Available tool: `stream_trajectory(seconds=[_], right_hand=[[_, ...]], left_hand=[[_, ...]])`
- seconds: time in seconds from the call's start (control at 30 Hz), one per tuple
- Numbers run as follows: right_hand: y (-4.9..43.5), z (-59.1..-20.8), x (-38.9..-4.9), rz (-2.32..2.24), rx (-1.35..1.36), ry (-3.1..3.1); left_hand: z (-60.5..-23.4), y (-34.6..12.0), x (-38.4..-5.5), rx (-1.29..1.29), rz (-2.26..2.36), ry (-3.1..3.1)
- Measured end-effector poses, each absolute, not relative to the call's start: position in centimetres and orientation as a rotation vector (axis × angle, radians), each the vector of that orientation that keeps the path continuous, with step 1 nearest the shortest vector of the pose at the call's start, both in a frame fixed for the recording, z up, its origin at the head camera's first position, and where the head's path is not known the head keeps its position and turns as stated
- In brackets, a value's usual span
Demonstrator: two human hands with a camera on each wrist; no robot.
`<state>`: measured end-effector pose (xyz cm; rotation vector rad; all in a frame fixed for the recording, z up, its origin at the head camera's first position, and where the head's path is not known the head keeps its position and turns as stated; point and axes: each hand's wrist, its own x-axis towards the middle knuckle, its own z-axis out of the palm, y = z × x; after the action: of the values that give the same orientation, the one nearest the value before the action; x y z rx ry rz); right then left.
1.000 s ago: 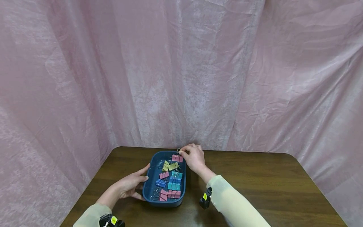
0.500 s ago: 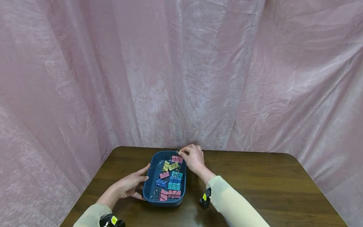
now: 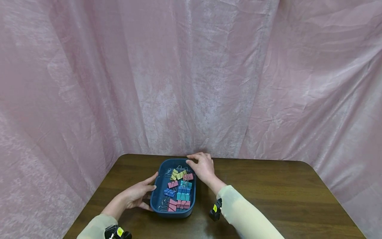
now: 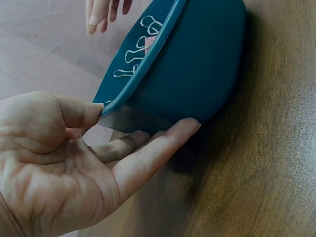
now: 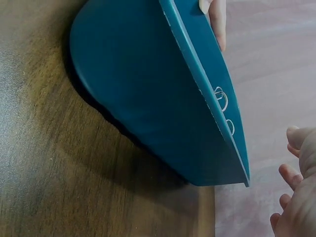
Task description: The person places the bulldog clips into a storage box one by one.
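A dark blue plastic bin (image 3: pixel 155 199) stands on the table with several binder clips inside. My left hand (image 3: pixel 137 196) holds its left side; in the left wrist view the thumb is at the rim and the fingers lie against the outer wall. At the far right corner is my right hand (image 3: pixel 203 166), thumb and fingers apart, holding nothing. Just below it in the bin lies a pink binder clip (image 3: pixel 188 177), beside yellow clips (image 3: pixel 180 175). Teal and blue clips (image 3: pixel 183 190) line the right side, with pink clips (image 3: pixel 183 204) near the front.
The brown wooden table (image 3: pixel 268 196) extends to the right of the bin. A pink curtain (image 3: pixel 191 83) hangs behind it and to both sides.
My right hand has let go of the pink binder clip, which now lies lower in the bin by the yellow clips. The left hand and bin have stayed put.
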<state>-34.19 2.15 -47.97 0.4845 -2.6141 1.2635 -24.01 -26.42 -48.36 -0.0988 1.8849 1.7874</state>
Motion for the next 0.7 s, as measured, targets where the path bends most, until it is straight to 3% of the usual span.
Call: stream_trajectory(seconds=[0.7], right_hand=[[2.28, -47.75, -33.70, 1.289, 0.494, -2.620]], left_hand=[[-48.55, -26.41, -24.00, -0.077, 1.790, 1.881]])
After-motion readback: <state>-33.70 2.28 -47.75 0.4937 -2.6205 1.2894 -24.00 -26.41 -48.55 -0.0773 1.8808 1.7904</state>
